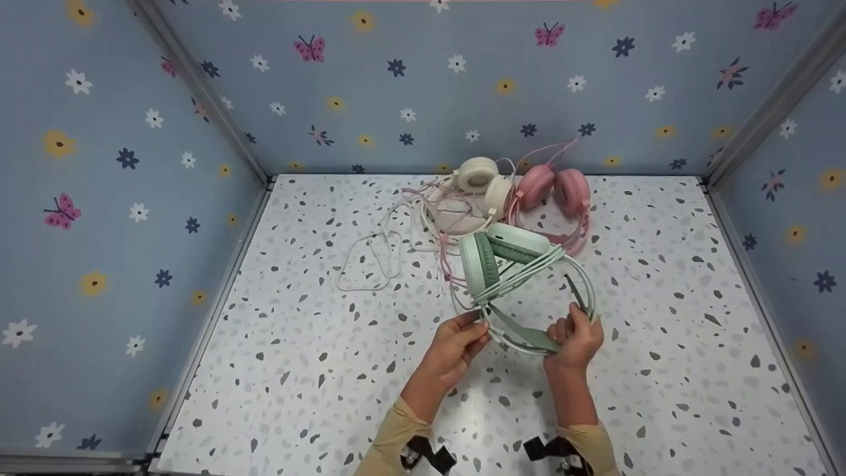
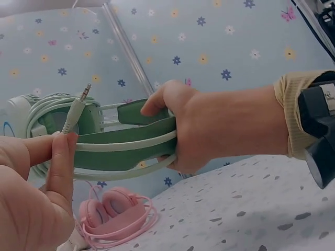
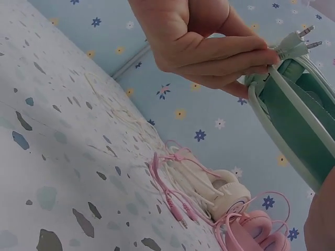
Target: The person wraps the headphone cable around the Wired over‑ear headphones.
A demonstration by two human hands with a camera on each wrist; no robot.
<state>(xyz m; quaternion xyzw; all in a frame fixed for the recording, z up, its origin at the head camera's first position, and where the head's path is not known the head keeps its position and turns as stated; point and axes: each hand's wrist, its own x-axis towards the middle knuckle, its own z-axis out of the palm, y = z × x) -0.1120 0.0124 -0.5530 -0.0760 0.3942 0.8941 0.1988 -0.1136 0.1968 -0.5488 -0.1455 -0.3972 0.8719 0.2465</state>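
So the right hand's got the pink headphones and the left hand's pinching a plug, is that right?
Not quite: the right hand has the green headphones, not the pink ones. The head view shows the pink ones lying on the table. The left hand is pinching a plug, as you said.

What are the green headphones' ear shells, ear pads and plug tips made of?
The ear shells look like hard plastic: smooth, pale, matte. The ear pads look matte and creased, maybe fake leather. The plug tips look like metal: shiny, silvery, dark-ringed.
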